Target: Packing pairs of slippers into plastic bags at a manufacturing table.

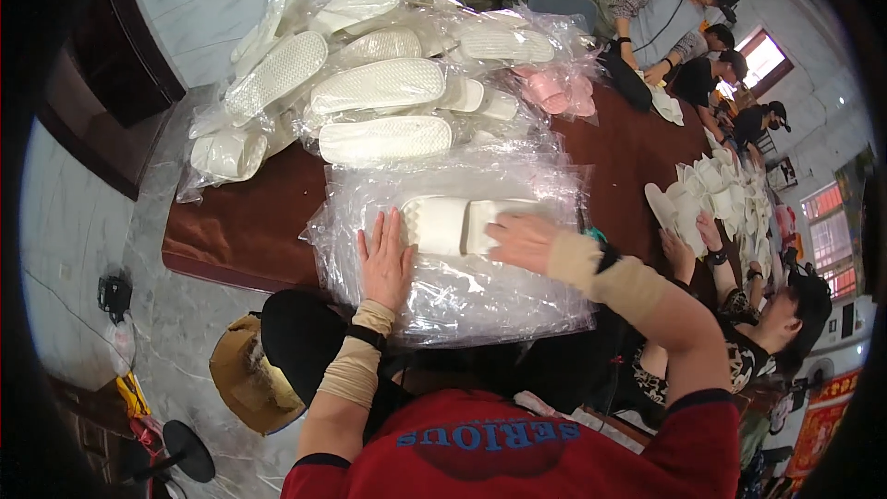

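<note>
A pair of white slippers [437, 225] lies sideways on a stack of clear plastic bags [480, 300], in front of me at the table's near edge. Flat on the plastic, fingers spread, my left hand [386, 263] rests against the left end of the pair. My right hand [525, 241] has its bent fingers on the right-hand slipper and covers part of it. Whether the slippers are inside the top bag or on it, I cannot tell. Both wrists wear beige sleeves and dark bands.
Bagged white slippers [379, 88] are heaped beyond the stack, with pink ones [557, 91] at their right. The brown-covered table [249, 231] extends right, where co-workers handle a pile of white slippers [716, 194]. An open cardboard box [242, 379] stands on the floor at left.
</note>
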Tool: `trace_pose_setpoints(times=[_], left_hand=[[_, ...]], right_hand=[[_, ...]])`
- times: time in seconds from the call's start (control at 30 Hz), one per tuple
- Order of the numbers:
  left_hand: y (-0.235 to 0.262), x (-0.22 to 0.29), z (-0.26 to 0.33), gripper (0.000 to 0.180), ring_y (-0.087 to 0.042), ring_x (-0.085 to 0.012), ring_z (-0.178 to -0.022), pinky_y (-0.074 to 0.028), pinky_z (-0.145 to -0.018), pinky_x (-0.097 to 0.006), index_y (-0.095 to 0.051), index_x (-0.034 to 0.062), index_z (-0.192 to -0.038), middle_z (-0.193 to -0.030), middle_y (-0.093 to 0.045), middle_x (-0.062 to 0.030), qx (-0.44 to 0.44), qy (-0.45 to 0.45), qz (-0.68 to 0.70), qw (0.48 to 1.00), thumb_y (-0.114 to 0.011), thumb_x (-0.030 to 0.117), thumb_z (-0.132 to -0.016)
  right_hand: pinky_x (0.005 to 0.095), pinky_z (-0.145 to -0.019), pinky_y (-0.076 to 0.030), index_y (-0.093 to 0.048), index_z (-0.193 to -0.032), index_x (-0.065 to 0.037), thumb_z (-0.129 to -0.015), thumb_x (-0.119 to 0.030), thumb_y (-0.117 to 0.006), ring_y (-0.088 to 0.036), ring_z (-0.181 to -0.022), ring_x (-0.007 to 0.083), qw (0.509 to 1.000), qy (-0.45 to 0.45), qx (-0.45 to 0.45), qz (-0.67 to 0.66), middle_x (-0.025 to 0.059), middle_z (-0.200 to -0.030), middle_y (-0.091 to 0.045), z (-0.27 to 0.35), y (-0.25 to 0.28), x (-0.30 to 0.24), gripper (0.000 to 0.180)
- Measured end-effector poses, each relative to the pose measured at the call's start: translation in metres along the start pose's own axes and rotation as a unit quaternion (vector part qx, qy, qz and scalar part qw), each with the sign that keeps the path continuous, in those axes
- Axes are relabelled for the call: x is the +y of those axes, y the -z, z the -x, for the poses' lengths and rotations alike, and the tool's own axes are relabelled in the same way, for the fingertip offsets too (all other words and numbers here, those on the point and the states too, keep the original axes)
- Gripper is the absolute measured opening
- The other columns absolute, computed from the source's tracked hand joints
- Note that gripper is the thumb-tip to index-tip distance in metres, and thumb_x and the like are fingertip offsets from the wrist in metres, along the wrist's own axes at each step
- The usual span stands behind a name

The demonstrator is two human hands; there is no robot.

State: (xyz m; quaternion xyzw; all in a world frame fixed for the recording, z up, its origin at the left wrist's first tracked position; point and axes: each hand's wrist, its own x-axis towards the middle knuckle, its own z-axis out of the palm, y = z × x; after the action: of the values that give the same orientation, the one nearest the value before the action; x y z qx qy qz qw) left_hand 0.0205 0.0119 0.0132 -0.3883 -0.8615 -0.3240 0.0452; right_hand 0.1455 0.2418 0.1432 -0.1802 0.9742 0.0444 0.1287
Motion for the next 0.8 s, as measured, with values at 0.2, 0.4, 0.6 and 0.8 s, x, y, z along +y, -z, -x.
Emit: trace_pose_setpoints(times=[0.2,0.4,0.6,0.8], left_hand=[[-0.007,-0.007,0.002,0.066,-0.024,-0.0275,-0.144,-0.008,-0.117,-0.049,-0.023,-0.0004,-0.148,-0.153,-0.031,-0.0116,0.016,0.019,0.026,0.999,-0.053,0.018,-0.091],[0.005,-0.001,0.003,0.062,-0.017,-0.0302,-0.146,-0.007,-0.117,-0.050,-0.030,0.0079,-0.148,-0.156,-0.024,-0.0111,-0.004,0.007,-0.091,0.996,-0.052,0.020,-0.092],[0.002,0.008,-0.004,0.060,-0.016,-0.0318,-0.146,-0.008,-0.117,-0.052,-0.031,0.0125,-0.148,-0.157,-0.021,-0.0111,-0.016,0.020,-0.080,0.996,-0.051,0.022,-0.092],[0.008,-0.006,0.003,0.060,-0.019,-0.0323,-0.145,-0.011,-0.116,-0.052,-0.032,0.0129,-0.148,-0.156,-0.024,-0.0114,-0.025,0.028,-0.088,0.995,-0.052,0.024,-0.092]], right_hand=[[0.0361,-0.080,-0.051,-0.063,-0.099,-0.015,-0.082,-0.022,-0.067,-0.053,-0.102,0.0251,0.994,0.009,0.096,-0.046,0.0054,-0.107,-0.053,-0.025,-0.019,0.009,0.020],[0.0348,-0.080,-0.050,-0.065,-0.095,-0.016,-0.083,-0.028,-0.067,-0.054,-0.099,0.0246,0.944,-0.146,0.263,-0.134,0.0049,-0.105,-0.054,0.043,0.022,0.045,0.018],[0.0400,-0.080,-0.050,-0.064,-0.097,-0.012,-0.082,-0.023,-0.065,-0.060,-0.093,0.0301,0.896,-0.379,0.229,0.035,0.0071,-0.107,-0.056,0.135,0.032,0.148,0.018],[0.0401,-0.078,-0.049,-0.063,-0.098,-0.009,-0.089,-0.022,-0.058,-0.061,-0.087,0.0344,0.898,-0.255,0.328,-0.146,0.0136,-0.088,-0.063,-0.019,0.065,0.135,0.016]])
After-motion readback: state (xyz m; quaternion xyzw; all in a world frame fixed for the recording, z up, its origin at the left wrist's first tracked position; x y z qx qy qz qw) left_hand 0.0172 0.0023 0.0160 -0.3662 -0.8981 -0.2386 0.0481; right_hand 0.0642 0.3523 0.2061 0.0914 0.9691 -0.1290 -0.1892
